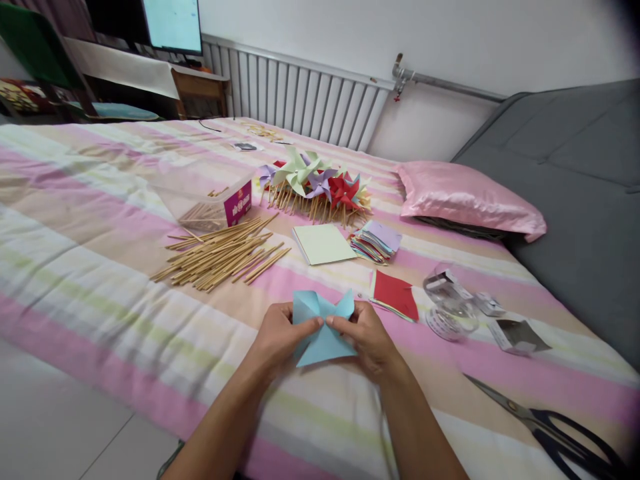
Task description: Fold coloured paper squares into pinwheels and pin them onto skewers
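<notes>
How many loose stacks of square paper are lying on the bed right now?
3: a pale green stack beside the sticks, a mixed-colour stack right of it, and a red-topped stack near the right hand. Others may hide behind the pinwheels.

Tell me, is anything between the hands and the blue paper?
No. The left hand and right hand both pinch the folded light-blue paper pinwheel directly at its middle; nothing lies between. The red paper square sits apart, beside it on the striped bedsheet.
</notes>
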Tool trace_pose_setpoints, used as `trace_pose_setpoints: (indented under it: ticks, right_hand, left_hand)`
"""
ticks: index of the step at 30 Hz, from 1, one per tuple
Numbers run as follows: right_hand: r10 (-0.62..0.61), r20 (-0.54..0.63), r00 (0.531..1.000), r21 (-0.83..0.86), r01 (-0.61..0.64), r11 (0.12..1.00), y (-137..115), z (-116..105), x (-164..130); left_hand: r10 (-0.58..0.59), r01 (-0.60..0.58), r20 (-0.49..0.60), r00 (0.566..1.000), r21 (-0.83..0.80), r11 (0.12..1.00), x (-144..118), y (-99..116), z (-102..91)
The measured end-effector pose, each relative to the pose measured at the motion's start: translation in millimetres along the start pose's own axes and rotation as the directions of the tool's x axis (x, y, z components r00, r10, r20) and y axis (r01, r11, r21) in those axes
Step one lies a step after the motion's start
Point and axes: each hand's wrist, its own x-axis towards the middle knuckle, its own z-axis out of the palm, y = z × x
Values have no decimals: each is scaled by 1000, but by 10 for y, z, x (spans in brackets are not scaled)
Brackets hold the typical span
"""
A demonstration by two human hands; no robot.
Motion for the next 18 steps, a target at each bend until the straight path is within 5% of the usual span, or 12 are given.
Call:
trace_pose_setpoints:
  ticks: [18]
  right_hand:
    - [-108, -83, 991, -61, 103, 993, -38, -4, 35]
  left_hand:
    - [-1, 1, -85, 996, -2, 1000, -6, 56, 6]
